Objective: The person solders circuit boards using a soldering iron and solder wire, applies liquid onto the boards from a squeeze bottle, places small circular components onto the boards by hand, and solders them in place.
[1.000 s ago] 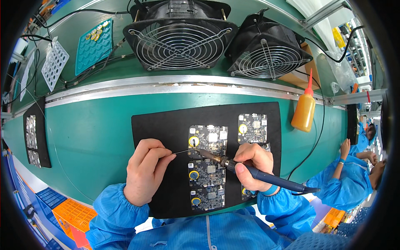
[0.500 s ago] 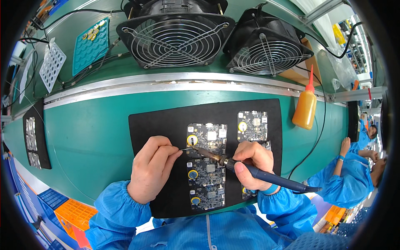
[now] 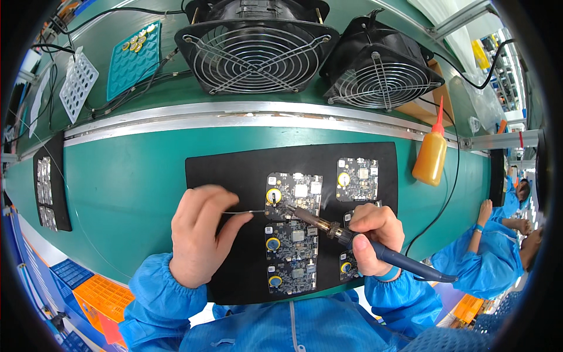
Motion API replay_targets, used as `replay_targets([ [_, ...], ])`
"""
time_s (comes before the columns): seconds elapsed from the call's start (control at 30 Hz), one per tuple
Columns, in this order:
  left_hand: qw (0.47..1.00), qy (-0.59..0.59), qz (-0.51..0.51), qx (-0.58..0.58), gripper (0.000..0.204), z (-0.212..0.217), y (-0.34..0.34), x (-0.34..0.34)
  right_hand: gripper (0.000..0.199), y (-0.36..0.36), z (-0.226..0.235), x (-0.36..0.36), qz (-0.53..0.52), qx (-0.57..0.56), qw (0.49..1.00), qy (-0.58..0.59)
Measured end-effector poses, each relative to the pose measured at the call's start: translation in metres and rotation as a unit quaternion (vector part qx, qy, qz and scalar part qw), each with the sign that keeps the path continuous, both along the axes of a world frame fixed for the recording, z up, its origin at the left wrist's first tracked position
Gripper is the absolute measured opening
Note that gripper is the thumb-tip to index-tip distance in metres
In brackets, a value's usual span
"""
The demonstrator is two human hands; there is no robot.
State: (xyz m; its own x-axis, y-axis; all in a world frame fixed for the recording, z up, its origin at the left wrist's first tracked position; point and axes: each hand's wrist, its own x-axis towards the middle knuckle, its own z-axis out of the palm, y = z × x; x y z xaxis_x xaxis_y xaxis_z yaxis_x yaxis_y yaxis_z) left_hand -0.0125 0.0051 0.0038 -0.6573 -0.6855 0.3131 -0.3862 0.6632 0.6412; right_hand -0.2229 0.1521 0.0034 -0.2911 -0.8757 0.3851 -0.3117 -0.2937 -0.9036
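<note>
My right hand (image 3: 378, 237) grips a soldering iron (image 3: 346, 236) with a dark blue handle. The iron's tip points down left at the topmost circuit board (image 3: 302, 190) of the middle column, near its yellow-ringed round part (image 3: 274, 196). From my left hand (image 3: 202, 234) a thin solder wire (image 3: 256, 211) reaches to that board's left edge. The wire lies across the gap between the thumb and the raised, motion-blurred forefinger; the other fingers' hold on it is partly hidden. More boards (image 3: 293, 242) lie below, and another board (image 3: 358, 179) lies to the right, all on a black mat (image 3: 229, 167).
Two fans with wire guards (image 3: 256, 64) stand at the back. A bottle of amber liquid (image 3: 431, 157) with a red nozzle stands right of the mat. Far left are a teal tray (image 3: 132, 61), a white perforated tray (image 3: 78, 88) and boards on a dark mat (image 3: 46, 190). A co-worker (image 3: 487, 252) sits at right.
The iron's tip has moved right, away from the yellow-ringed part. My left hand has shifted left, and its thumb and forefinger have parted around the solder wire.
</note>
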Motion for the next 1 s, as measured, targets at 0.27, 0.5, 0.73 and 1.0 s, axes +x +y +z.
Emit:
replay_targets([
  [0.27, 1.0, 0.005, -0.001, 0.013, 0.018, -0.012, 0.006, 0.007, 0.015, -0.008, -0.006, 0.011, 0.023, 0.007, 0.999, 0.037],
  [0.5, 1.0, 0.003, -0.007, 0.008, 0.017, -0.012, 0.007, 0.005, 0.019, -0.011, -0.008, 0.013, 0.046, 0.022, 0.995, 0.091],
  [0.73, 1.0, 0.009, -0.011, 0.017, 0.017, -0.014, 0.007, 0.003, 0.02, -0.012, -0.006, 0.013, 0.05, 0.03, 0.992, 0.112],
  [1.0, 0.999, 0.017, -0.025, 0.018, 0.016, -0.017, 0.007, -0.005, 0.021, -0.013, -0.006, 0.013, 0.05, 0.034, 0.991, 0.116],
])
